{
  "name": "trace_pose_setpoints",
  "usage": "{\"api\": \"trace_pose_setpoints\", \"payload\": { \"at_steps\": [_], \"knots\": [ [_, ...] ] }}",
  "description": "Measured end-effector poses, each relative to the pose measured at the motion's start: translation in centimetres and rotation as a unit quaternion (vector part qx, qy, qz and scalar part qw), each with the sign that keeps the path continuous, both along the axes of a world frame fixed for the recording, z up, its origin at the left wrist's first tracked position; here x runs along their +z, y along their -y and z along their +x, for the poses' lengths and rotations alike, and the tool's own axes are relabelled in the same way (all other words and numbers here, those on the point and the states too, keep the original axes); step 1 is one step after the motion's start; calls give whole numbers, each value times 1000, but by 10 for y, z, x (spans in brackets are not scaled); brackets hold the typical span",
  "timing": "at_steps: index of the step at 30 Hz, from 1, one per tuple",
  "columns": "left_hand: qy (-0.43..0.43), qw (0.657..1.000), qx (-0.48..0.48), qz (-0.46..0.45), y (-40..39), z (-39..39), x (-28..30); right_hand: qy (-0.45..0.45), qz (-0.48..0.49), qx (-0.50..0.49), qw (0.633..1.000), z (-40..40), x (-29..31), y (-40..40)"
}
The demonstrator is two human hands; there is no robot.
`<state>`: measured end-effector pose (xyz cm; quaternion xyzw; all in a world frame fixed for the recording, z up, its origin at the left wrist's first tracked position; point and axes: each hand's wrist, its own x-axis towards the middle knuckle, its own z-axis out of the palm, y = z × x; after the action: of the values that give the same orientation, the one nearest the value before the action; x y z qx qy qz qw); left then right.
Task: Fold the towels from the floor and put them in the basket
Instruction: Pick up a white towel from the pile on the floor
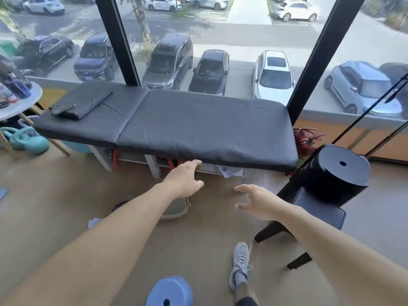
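Note:
Both my arms reach forward over the tan floor in front of a black padded bench (198, 124). My left hand (184, 180) hovers near the bench's front edge with loosely spread fingers and holds nothing. My right hand (256, 202) is lower and to the right, fingers spread and slightly curled, also empty. A grey item with a pale rim (176, 209) lies on the floor, largely hidden under my left forearm; I cannot tell if it is the basket. A small white piece (93, 222) peeks out beside the forearm. A folded dark cloth (84, 102) rests on the bench's left end.
A black foam roller (337, 173) stands on a dark stool (320, 214) at the right. A blue foam roller (169, 292) sits near my shoe (240, 263). Teal kettlebells (28, 140) and a round white table (19, 104) are at the left, red fire extinguishers (305, 142) by the window.

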<state>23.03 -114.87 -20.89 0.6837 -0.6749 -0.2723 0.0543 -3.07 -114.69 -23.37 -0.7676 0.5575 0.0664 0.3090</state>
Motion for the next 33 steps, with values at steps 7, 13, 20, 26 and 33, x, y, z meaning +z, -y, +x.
{"api": "trace_pose_setpoints", "payload": {
  "at_steps": [7,13,20,26,33],
  "knots": [
    [2,998,59,37,142,-22,-17,-2,27,34,999,-31,-7,158],
    [-2,993,110,31,217,-21,-19,-3,20,67,998,-29,9,259],
    [-10,979,201,38,254,38,-37,-17,34,155,987,33,-5,335],
    [-32,955,290,44,255,113,-64,-46,43,232,971,121,-18,391],
    [-49,915,393,77,233,199,-77,-49,43,316,946,249,-18,436]
  ]
}}
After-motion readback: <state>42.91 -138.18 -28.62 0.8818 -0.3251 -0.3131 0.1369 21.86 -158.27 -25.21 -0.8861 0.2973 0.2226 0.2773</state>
